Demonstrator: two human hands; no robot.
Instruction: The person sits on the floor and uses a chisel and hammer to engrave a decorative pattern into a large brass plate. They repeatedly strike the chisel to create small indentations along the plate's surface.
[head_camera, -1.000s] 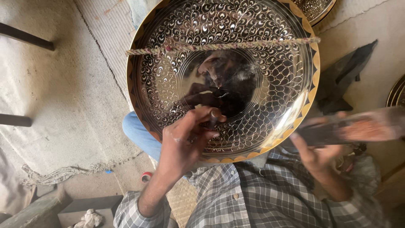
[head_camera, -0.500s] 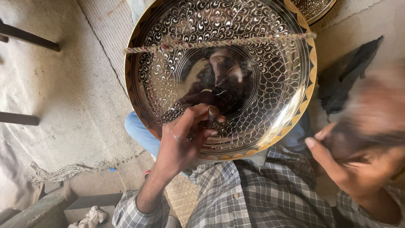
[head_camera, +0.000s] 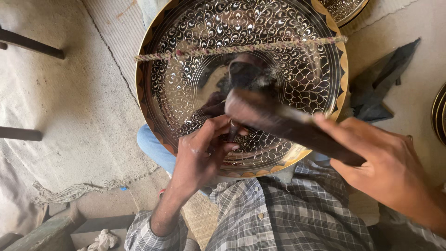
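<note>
A large round metal plate point(head_camera: 186, 74) with fine engraved leaf patterns and a golden scalloped rim rests on my lap. A twisted rope point(head_camera: 241, 48) stretches across its upper half. My left hand point(head_camera: 202, 155) pinches a small dark chisel point(head_camera: 232, 131) upright against the plate's lower middle. My right hand point(head_camera: 385, 162) grips the handle of a dark wooden mallet point(head_camera: 278, 118), whose blurred head sits right over the chisel top.
A dark cloth point(head_camera: 381, 83) lies right of the plate. Parts of other engraved plates show at the top edge point(head_camera: 344, 9) and the right edge point(head_camera: 439, 111). Dark bars point(head_camera: 28, 44) cross a beige mat on the left. A white rag point(head_camera: 102, 239) lies bottom left.
My right hand has swung the mallet from the right side in over the plate, down onto the chisel. The left hand stays in place on the chisel.
</note>
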